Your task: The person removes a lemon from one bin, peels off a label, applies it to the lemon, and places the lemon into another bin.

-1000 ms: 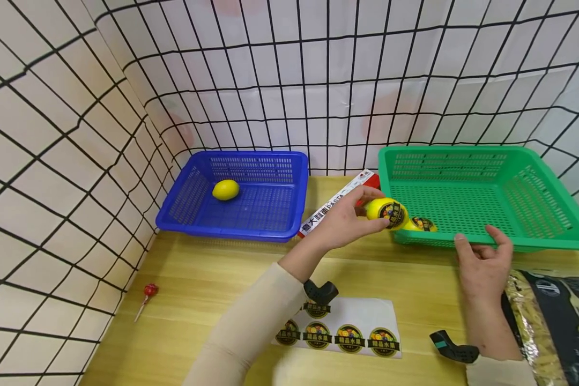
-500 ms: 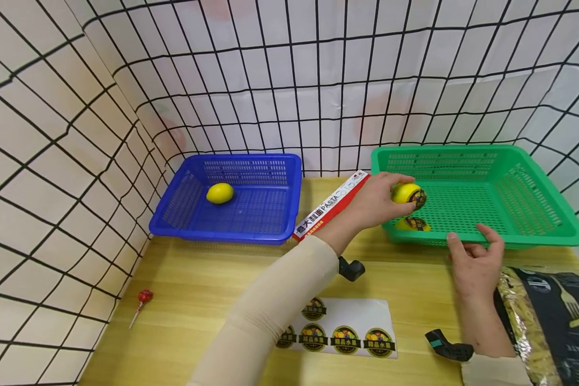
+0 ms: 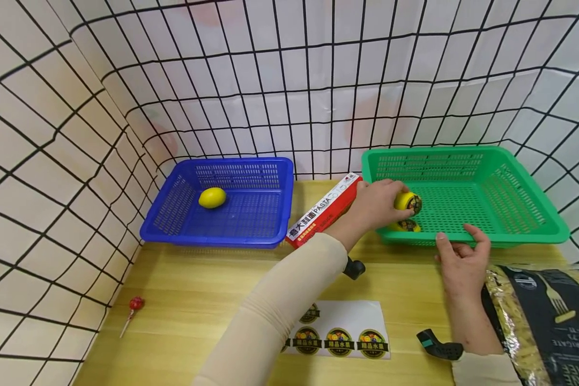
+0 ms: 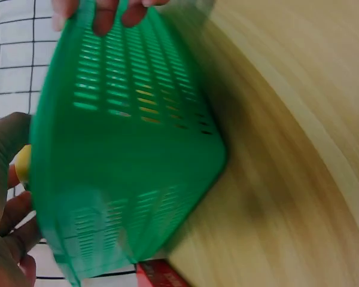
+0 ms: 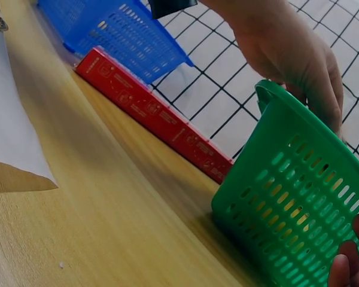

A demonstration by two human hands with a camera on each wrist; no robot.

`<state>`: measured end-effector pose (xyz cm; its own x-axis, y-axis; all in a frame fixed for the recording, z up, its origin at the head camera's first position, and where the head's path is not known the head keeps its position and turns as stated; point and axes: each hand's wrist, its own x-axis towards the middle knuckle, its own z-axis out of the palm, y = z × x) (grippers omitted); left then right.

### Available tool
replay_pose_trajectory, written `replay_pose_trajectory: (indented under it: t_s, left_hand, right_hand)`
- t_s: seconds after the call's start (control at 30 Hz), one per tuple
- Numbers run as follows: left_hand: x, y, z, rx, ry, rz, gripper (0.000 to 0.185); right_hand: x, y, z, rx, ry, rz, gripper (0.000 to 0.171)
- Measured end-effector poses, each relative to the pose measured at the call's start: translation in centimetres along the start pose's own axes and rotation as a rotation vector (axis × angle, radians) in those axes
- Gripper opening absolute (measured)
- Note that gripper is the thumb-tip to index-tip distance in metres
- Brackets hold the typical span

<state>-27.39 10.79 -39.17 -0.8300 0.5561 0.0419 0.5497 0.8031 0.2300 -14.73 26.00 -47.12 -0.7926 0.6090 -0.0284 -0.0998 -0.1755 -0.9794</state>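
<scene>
My left hand point(image 3: 373, 206) pinches a lemon point(image 3: 402, 200) with a round dark fruit sticker on its right end. It reaches over the left end of the green plastic basket point(image 3: 516, 237), the lemon low inside the rim. Just in front, a second stickered lemon point(image 3: 407, 225) lies in the basket's near-left corner. My right hand point(image 3: 465, 262) holds the basket's front rim, thumb on the rim and fingers curled at the outer wall. In the left wrist view, the basket wall point(image 4: 107, 143) hides most of the held lemon point(image 4: 23, 164).
A blue basket point(image 3: 212, 238) on the left holds a plain lemon point(image 3: 212, 198). Between the baskets lies a red-and-white pasta box point(image 3: 318, 214). Nearer are a sticker sheet point(image 3: 357, 316), a lollipop point(image 3: 135, 304) and a pasta bag point(image 3: 535, 305). Black wire grid point(image 3: 309, 69) stands behind.
My left hand has carried the stickered lemon from over the green basket's left edge to the right and down into it. My right hand stays at the front rim.
</scene>
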Motion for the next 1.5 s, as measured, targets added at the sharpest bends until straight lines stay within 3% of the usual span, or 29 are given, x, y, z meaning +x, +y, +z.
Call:
replay_pose_trajectory:
  t_s: [0.27, 0.6, 0.83, 1.23, 1.5]
  left_hand:
    - [0.5, -0.5, 1.5, 0.063, -0.008, -0.025, 0.052]
    - [0.5, -0.4, 1.3, 0.145, -0.014, -0.044, 0.048]
    - [-0.5, -1.5, 1.2, 0.061, 0.099, -0.041, 0.035]
    - [-5.1, -3.3, 0.5, -0.152, 0.246, 0.011, 0.028]
    - [-9.2, -3.7, 1.3, -0.224, 0.253, 0.033, 0.026]
  right_hand:
    - [-0.2, 0.0, 0.2, 0.0, 0.002, 0.035, 0.059]
    - [0.1, 0.3, 0.1, -0.017, -0.012, -0.004, 0.059]
    - [-0.1, 0.3, 0.2, -0.008, -0.005, 0.006, 0.058]
    - [0.0, -0.1, 0.4, -0.014, -0.005, 0.078, 0.061]
    - [-0.2, -0.3, 0.4, -0.01, 0.001, 0.075, 0.057]
